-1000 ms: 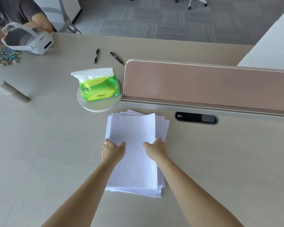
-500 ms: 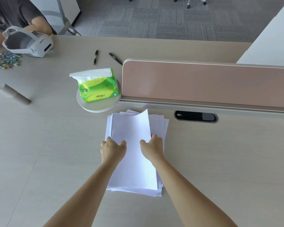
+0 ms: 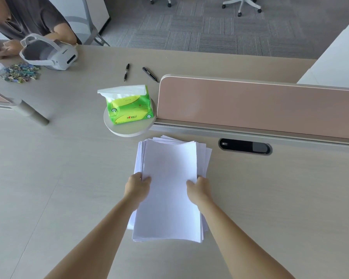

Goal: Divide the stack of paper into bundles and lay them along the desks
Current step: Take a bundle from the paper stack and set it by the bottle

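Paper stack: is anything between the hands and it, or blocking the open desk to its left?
Nothing is between them: the left hand and right hand already grip the top sheets of the paper stack. The desk to its left is bare; the tissue pack sits farther back.

both hands (image 3: 138, 187) (image 3: 197, 188) forward, fingers curled, thumbs on top.

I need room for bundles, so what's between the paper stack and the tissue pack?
Only the round stand's rim under the tissue pack and bare desk before the paper stack, in the head view.
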The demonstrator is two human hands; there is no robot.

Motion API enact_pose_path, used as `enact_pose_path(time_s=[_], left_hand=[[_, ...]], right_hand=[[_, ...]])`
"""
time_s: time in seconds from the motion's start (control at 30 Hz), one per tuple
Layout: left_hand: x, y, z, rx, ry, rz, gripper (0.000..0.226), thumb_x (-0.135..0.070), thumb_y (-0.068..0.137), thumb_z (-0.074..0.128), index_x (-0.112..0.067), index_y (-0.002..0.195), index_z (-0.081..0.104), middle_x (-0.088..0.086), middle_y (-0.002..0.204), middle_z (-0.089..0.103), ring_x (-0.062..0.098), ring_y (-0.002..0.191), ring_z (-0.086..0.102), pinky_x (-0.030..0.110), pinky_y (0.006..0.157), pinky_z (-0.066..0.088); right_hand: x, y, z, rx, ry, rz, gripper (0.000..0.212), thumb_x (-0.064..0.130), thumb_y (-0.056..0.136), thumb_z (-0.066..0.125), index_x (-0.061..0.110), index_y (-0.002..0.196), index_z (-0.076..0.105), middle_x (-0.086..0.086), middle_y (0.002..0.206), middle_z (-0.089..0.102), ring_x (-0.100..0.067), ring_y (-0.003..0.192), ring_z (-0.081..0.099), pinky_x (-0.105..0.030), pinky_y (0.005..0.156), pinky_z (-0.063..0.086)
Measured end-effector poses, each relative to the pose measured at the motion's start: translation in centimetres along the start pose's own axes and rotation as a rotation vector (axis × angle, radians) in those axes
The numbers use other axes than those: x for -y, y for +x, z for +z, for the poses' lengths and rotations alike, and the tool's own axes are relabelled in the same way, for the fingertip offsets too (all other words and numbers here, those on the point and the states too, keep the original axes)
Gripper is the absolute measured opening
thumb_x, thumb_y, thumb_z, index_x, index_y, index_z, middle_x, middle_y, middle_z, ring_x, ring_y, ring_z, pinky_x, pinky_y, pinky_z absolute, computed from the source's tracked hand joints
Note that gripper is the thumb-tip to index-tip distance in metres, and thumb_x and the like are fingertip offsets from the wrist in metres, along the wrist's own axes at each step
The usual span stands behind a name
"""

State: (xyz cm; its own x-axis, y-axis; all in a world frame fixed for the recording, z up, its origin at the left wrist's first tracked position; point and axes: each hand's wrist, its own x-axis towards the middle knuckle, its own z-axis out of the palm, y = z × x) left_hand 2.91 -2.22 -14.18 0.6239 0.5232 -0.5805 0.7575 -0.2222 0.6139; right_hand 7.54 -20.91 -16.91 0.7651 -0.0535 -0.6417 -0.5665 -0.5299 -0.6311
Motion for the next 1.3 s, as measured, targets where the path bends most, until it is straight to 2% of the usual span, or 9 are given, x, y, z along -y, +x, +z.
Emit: enact_pose_path(time_s=[0.1,0.23,0.57,0.63,0.73,0.83,0.93,1.13,1.3], left_hand=[[-0.2,-0.8,0.0,0.036,0.007,0.093,0.02,-0.018,0.097,0.049,-0.011,0.079,0.043,0.003,0.068,0.038,0.02,0.057,0.033,0.026,0.05,0.027],[-0.3,-1.3,-0.2,0.041,-0.02,0.163,0.024,-0.017,0.099,0.046,-0.013,0.078,0.034,0.003,0.071,0.031,0.018,0.06,0.026,0.028,0.052,0.024],[0.2,-1.4,0.2,0.011,0.02,0.143,0.02,-0.015,0.099,0.036,-0.015,0.088,0.052,0.0,0.071,0.043,0.021,0.058,0.037,0.028,0.055,0.031],[0.0,-1.6,0.5,0.001,0.069,0.135,0.035,-0.021,0.101,0.034,-0.029,0.129,0.054,0.001,0.098,0.062,0.025,0.078,0.058,0.028,0.061,0.042],[-0.1,-1.8,1.2,0.006,0.171,0.081,0.063,-0.036,0.103,0.041,-0.019,0.158,0.018,0.004,0.157,0.038,0.031,0.137,0.043,0.036,0.098,0.044],[0.3,-1.5,1.7,0.004,0.136,0.046,0.073,-0.048,0.098,0.046,-0.016,0.157,0.02,0.009,0.157,0.036,0.03,0.141,0.038,0.039,0.109,0.038],[0.6,-1.3,1.1,-0.015,0.124,-0.005,0.088,-0.066,0.088,0.05,-0.014,0.155,0.025,0.012,0.153,0.04,0.033,0.14,0.039,0.046,0.113,0.035],[-0.6,-2.7,-4.6,0.163,-0.477,0.07,0.08,-0.071,0.056,0.08,-0.019,0.116,0.067,-0.001,0.115,0.073,0.023,0.11,0.068,0.041,0.096,0.052],[-0.7,-5.1,-10.8,0.327,-0.812,0.218,0.092,-0.055,0.054,0.091,-0.016,0.131,0.06,0.005,0.127,0.069,0.025,0.117,0.066,0.044,0.095,0.052]], right_hand=[[-0.6,0.0,0.1,-0.087,-0.149,-0.058,0.03,0.024,0.098,0.05,0.0,0.112,0.063,-0.012,0.125,0.051,-0.033,0.118,0.044,-0.033,0.082,0.047],[-0.6,-0.3,-0.2,-0.156,-0.139,-0.114,0.03,0.032,0.092,0.055,0.009,0.107,0.066,-0.011,0.119,0.058,-0.034,0.116,0.052,-0.048,0.094,0.051],[0.3,-1.3,-1.8,-0.088,0.09,-0.222,0.021,0.012,0.091,0.055,0.0,0.076,0.044,-0.004,0.067,0.044,-0.021,0.059,0.038,-0.029,0.051,0.03],[0.6,-2.1,-1.5,-0.139,0.035,-0.272,0.033,0.007,0.093,0.053,0.012,0.068,0.032,0.001,0.062,0.035,-0.017,0.056,0.029,-0.028,0.046,0.023],[1.4,-3.6,-1.2,-0.215,-0.017,-0.321,0.023,0.008,0.097,0.052,0.016,0.079,0.04,0.006,0.07,0.046,-0.018,0.062,0.043,-0.026,0.048,0.029],[2.0,-4.1,-0.9,-0.142,0.096,-0.328,0.01,0.009,0.097,0.052,0.016,0.104,0.051,0.008,0.089,0.055,-0.016,0.075,0.052,-0.026,0.065,0.038],[3.0,-4.6,-1.5,-0.006,0.16,-0.353,0.023,0.006,0.093,0.048,0.012,0.073,0.038,0.004,0.065,0.038,-0.013,0.055,0.032,-0.026,0.053,0.029],[7.1,-7.8,-5.0,0.281,0.182,-0.512,0.016,0.009,0.091,0.051,0.01,0.077,0.046,0.004,0.058,0.029,-0.012,0.049,0.022,-0.024,0.048,0.019],[10.7,-12.2,-4.9,0.31,0.289,-0.62,0.018,0.01,0.092,0.054,0.023,0.101,0.063,0.005,0.078,0.064,-0.018,0.067,0.05,-0.029,0.06,0.04]])
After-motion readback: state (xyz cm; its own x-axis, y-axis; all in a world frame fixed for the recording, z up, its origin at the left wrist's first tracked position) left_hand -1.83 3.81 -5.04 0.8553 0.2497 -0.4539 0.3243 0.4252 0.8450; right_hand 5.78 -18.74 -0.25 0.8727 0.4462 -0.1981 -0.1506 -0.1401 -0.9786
